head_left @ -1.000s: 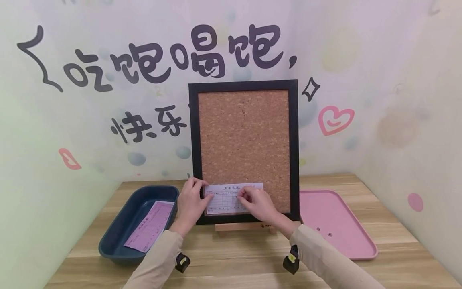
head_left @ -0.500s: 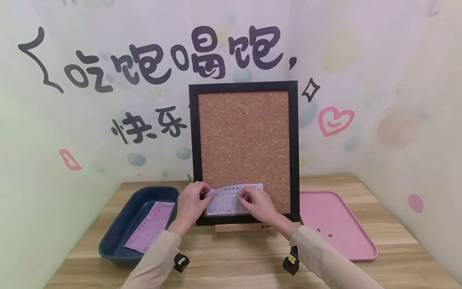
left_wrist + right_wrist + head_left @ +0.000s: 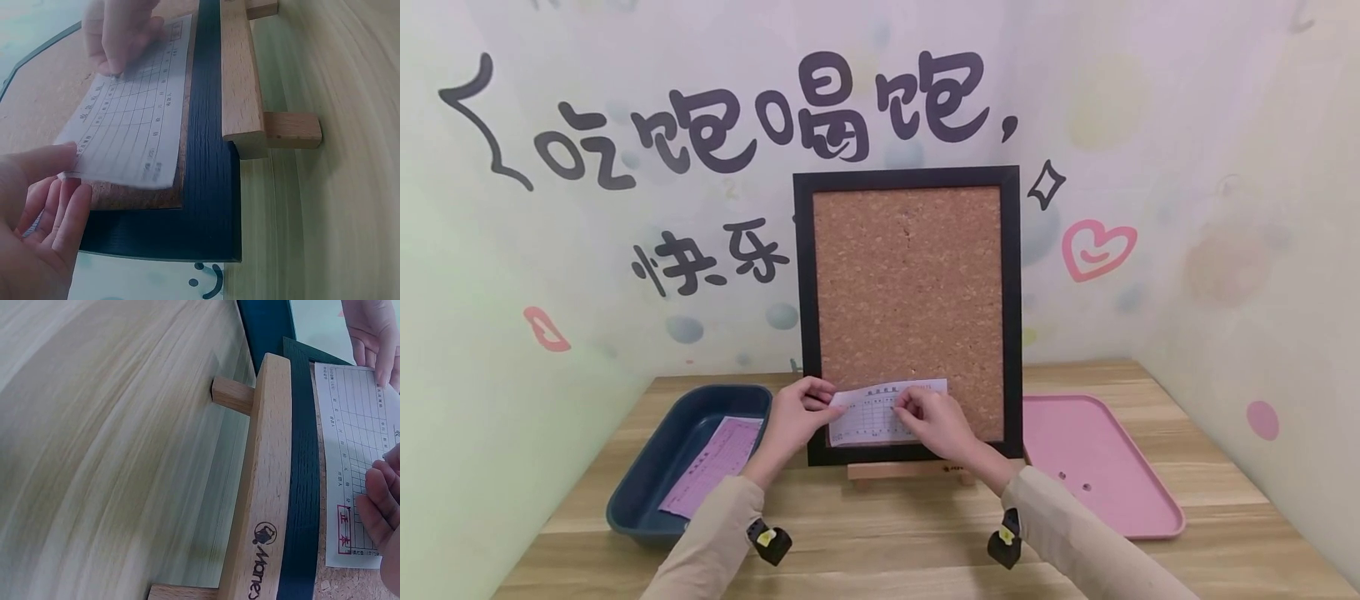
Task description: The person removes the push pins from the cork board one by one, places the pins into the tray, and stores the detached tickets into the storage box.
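Note:
A white printed receipt form (image 3: 861, 417) lies against the bottom of a black-framed corkboard (image 3: 910, 283). My left hand (image 3: 793, 417) pinches the form's left edge between thumb and fingers. That side bows slightly away from the cork in the left wrist view. At the form's middle, my right hand (image 3: 938, 421) has thumb and index finger together on a small pin (image 3: 385, 456), mostly hidden by the fingertips. The other right fingers curl over the sheet. A red stamp (image 3: 344, 529) shows near the form's end in the right wrist view.
The board leans on a wooden easel (image 3: 910, 472). Left of it stands a dark blue basin (image 3: 632, 492) holding a pink form (image 3: 711, 468). On the right is a pink tray (image 3: 1090, 433) with small metallic pieces (image 3: 1086, 487). A printed wall (image 3: 880, 33) rises behind the table (image 3: 880, 550).
My left hand has shifted from pressing at the frame's edge to pinching the form's left edge, and this edge has lifted and curved. The right hand stays in place.

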`<action>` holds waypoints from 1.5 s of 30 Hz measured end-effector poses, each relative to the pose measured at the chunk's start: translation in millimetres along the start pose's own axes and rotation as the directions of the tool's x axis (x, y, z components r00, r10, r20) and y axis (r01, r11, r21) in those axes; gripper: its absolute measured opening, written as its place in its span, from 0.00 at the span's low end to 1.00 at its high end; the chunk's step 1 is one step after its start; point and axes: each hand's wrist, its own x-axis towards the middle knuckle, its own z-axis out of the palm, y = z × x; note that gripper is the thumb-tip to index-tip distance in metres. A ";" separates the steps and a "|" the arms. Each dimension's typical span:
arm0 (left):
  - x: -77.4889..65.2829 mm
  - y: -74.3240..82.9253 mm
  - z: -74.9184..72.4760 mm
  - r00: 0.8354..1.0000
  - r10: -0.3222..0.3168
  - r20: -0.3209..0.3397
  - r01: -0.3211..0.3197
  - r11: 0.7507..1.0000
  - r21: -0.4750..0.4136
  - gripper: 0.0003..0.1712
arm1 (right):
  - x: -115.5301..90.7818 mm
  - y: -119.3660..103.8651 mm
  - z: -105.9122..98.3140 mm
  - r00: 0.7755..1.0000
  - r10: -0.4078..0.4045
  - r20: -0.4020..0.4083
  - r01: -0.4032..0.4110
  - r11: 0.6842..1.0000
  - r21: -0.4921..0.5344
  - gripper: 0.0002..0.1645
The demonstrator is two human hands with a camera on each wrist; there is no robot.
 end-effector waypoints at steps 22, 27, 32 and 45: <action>-3.2 -4.4 -6.3 0.999 -0.039 -0.007 0.038 0.997 -0.066 0.06 | -2.2 1.2 -5.1 1.000 -0.010 0.025 0.009 1.000 0.025 0.03; -4.5 -4.1 -15.6 0.999 -0.049 -0.008 0.049 0.996 -0.070 0.07 | -6.7 3.7 -13.4 0.999 0.012 0.051 -0.014 0.999 0.036 0.04; -6.6 -4.6 -33.2 0.997 -0.074 -0.021 0.072 0.996 -0.053 0.09 | -11.8 7.7 -26.9 0.998 0.018 0.063 -0.021 0.999 0.046 0.04; -23.9 -4.9 -112.5 0.998 -0.051 -0.035 0.053 0.998 0.047 0.17 | -31.9 35.0 -75.9 0.999 0.024 0.032 -0.023 0.999 -0.035 0.04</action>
